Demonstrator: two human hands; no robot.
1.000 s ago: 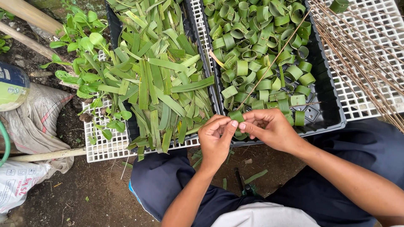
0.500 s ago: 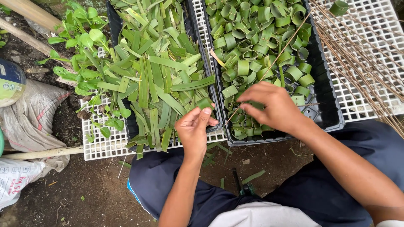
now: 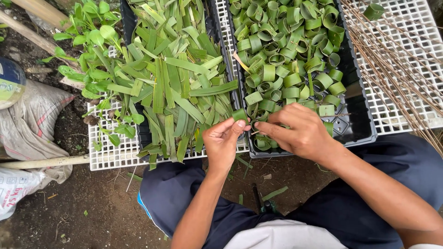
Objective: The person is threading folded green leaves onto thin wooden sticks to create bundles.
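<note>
**Head view: both hands meet on a rolled leaf ring at the tray edge**

Head camera is my only view, and it looks straight down over the knees. My left hand (image 3: 224, 140) has thumb and fingertips pinched together on a small green rolled strip of leaf (image 3: 239, 115), held just above the near rim where the two trays meet. My right hand (image 3: 300, 132) is closed in a loose pinch beside it, fingertips touching or almost touching the left ones. A thin pale sliver shows between them, but it is too small for me to say what it is or which hand has it.

Directly beyond the hands sits the black plastic tray of finished green leaf rings (image 3: 295, 55), heaped towards its far end, with bare tray floor showing at its near right corner. To its left, the second black tray holds flat cut green leaf strips (image 3: 175, 87), piled loosely. Both rest on a white plastic grid panel (image 3: 110, 159). Further right, a bundle of thin brown sticks (image 3: 392, 64) lies across another white grid. Leafy green seedlings (image 3: 92, 41) crowd the far left, next to a grey woven sack (image 3: 27, 124) on bare soil.

As I judge it, the risk is the ring springing open: the leaf looks stiff, and any slackening of the left pinch would let it uncurl. It could also drop to the dirt between the knees, since it hangs right at the tray's edge.
</note>
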